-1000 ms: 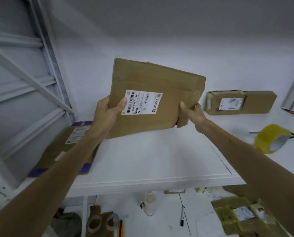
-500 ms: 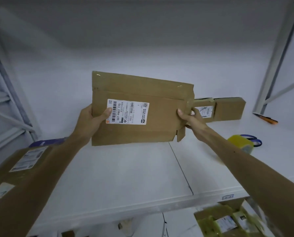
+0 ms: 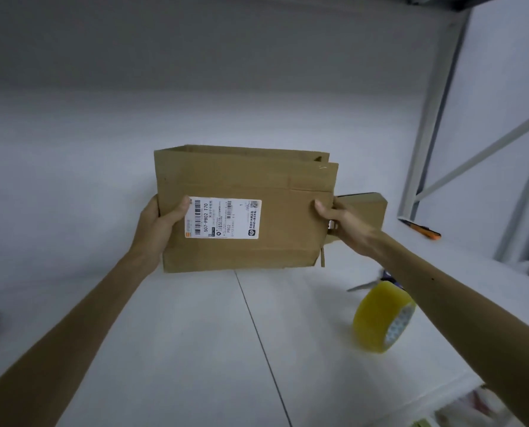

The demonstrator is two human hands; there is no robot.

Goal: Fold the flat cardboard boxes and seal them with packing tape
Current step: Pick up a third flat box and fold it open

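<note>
Cardboard box (image 3: pixel 275 192), nearly flat, is held upright above the white surface (image 3: pixel 195 334), left grip (image 3: pixel 158 223) and right grip (image 3: pixel 346 224) each pinching a side edge, apparently to push it open; packing tape (image 3: pixel 380 318) stands nearby.

Scissors (image 3: pixel 364 286) and orange tool (image 3: pixel 423 231) lie on table (image 3: pixel 164 349).

Brown box (image 3: pixel 244 180), white label (image 3: pixel 223 217), yellow tape (image 3: pixel 380 315)
</note>
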